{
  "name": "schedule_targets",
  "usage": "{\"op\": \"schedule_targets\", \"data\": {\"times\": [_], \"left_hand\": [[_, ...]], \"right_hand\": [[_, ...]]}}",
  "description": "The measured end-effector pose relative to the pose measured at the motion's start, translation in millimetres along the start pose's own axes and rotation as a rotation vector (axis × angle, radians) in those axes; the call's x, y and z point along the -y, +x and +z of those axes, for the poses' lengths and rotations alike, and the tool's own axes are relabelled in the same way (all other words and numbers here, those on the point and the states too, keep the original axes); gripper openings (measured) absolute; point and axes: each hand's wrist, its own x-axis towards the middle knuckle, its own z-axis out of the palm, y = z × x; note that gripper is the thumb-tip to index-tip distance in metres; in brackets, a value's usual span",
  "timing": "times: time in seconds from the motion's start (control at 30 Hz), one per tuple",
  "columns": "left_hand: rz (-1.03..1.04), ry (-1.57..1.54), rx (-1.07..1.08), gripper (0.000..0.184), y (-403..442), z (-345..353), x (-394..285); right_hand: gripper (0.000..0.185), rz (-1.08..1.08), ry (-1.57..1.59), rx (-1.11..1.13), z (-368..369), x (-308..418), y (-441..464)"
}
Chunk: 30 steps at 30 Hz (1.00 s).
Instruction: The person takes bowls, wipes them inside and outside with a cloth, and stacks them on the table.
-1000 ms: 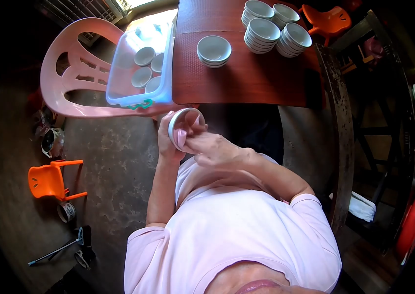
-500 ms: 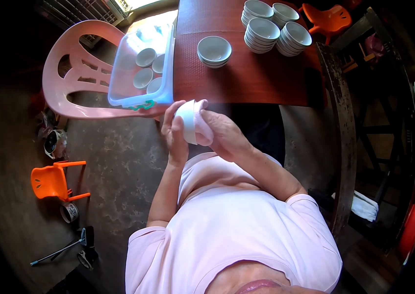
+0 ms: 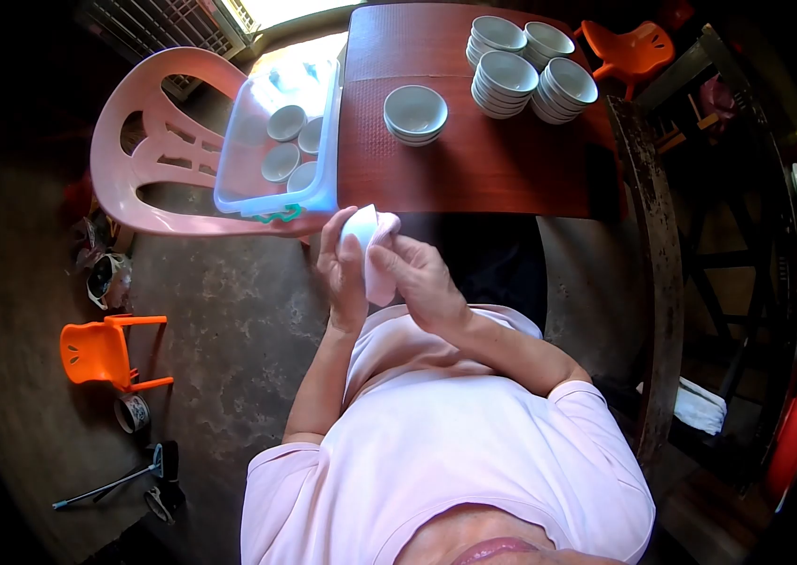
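Note:
Held on its side in front of my chest is a white bowl [image 3: 358, 227], with my left hand [image 3: 343, 268] closed around its outer wall. My right hand [image 3: 420, 275] grips a pale pink cloth [image 3: 381, 265] and presses it at the bowl's rim; the bowl's inside is turned away from sight. Beyond my hands, a short stack of bowls [image 3: 415, 111] stands on the red-brown table [image 3: 474, 184]. Several taller bowl stacks [image 3: 508, 73] are grouped at its far right. A clear plastic tub [image 3: 233, 179] left of the table holds several bowls [image 3: 281, 162].
The tub rests on a pink plastic chair [image 3: 116, 155]. An orange stool [image 3: 102, 353] lies on the floor at left, and another orange seat [image 3: 632, 49] is behind the table. A dark wooden frame [image 3: 652, 282] rises at right.
The bowl has turned so less of its outer wall shows. My right hand has shifted down slightly along the cloth, its fingers now bent toward the bowl.

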Motion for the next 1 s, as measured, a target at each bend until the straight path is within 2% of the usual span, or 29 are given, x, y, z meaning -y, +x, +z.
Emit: {"op": "schedule_targets", "data": {"times": [0.1, 0.13, 0.17, 0.23, 0.3, 0.33, 0.4, 0.43, 0.47, 0.5, 0.57, 0.6, 0.63, 0.7, 0.73, 0.77, 0.83, 0.87, 0.9, 0.97, 1.0], "left_hand": [[-0.248, -0.222, 0.15, 0.04, 10.2, -4.8, -18.4], [-0.428, -0.43, 0.206, 0.041, 14.4, -10.7, -20.6], [-0.613, -0.583, 0.132, 0.041, 18.8, -9.8, -24.7], [-0.63, -0.564, 0.225, 0.042, 19.2, -19.1, -17.7], [-0.453, -0.374, 0.196, 0.04, 10.5, -12.4, -16.9], [-0.361, -0.251, 0.184, 0.038, 6.6, -9.7, -16.6], [0.007, 0.042, 0.174, 0.035, 3.8, -9.2, -4.7], [0.311, 0.193, 0.249, 0.035, 10.6, -10.5, -6.2], [0.302, 0.178, 0.308, 0.04, 13.4, -13.2, -7.6], [0.296, 0.162, 0.363, 0.045, 15.3, -15.0, -8.4], [-0.233, -0.665, 0.277, 0.061, 9.6, -12.4, -4.2], [-0.434, -0.847, 0.275, 0.074, 12.9, -11.7, -30.0], [-0.617, -0.931, 0.34, 0.066, 20.8, -21.8, -22.0], [-0.729, -0.898, 0.332, 0.058, 21.5, -30.8, -26.5], [-0.722, -0.889, 0.402, 0.05, 22.4, -31.7, -26.9], [-0.797, -0.869, 0.136, 0.045, 19.8, -24.2, -18.6], [-0.618, -0.755, 0.351, 0.04, 18.3, -29.4, -10.1], [-0.591, -0.636, 0.165, 0.041, 16.7, -20.3, -9.3], [-0.529, -0.548, 0.196, 0.041, 14.5, -23.6, -8.3], [-0.36, -0.392, 0.183, 0.043, 6.8, -18.8, -6.2], [-0.212, -0.337, 0.101, 0.044, 4.8, -10.4, -10.3]], "right_hand": [[0.023, -0.219, -0.669, 0.076, -9.8, -0.1, -12.5], [0.02, -0.506, -0.987, 0.204, -16.7, -8.6, -15.2], [0.02, -0.922, -1.421, 0.309, -22.4, -14.6, -12.4], [0.016, -1.085, -1.153, 0.3, -33.2, -18.9, 1.7], [0.018, -0.715, -1.158, 0.32, -40.5, -23.9, -9.4], [0.022, -0.326, -0.927, 0.277, -37.0, -23.0, -16.2], [0.025, -0.061, -0.348, 0.093, -22.8, -15.0, -10.3], [0.025, 0.031, -0.038, 0.027, -14.1, -2.3, -5.3], [0.022, 0.078, 0.081, 0.014, -6.5, 14.3, -5.4], [0.021, 0.057, -0.151, 0.078, -9.8, 17.7, -5.0], [0.019, 0.01, -0.62, 0.198, -21.7, 20.8, -6.1], [0.017, -0.343, -0.937, 0.342, -24.8, 18.5, -4.3], [0.023, -0.955, -1.181, 0.422, -26.9, 18.1, 4.4], [0.034, -1.099, -1.628, 0.529, -34.9, 23.3, 4.1], [0.042, -1.075, -1.727, 0.508, -31.8, 29.9, 5.9], [0.043, -1.025, -1.691, 0.501, -33.9, 24.0, 9.5], [0.047, -0.915, -1.614, 0.486, -38.6, 0.7, 7.8], [0.047, -0.689, -1.382, 0.588, -38.9, -4.4, -0.1], [0.049, -0.388, -1.179, 0.597, -30.6, -0.4, -9.2], [0.048, 0.319, -0.466, 0.337, -27.6, -7.7, -6.2], [0.048, 0.289, 0.186, 0.395, -21.5, 6.4, -2.8]]}}
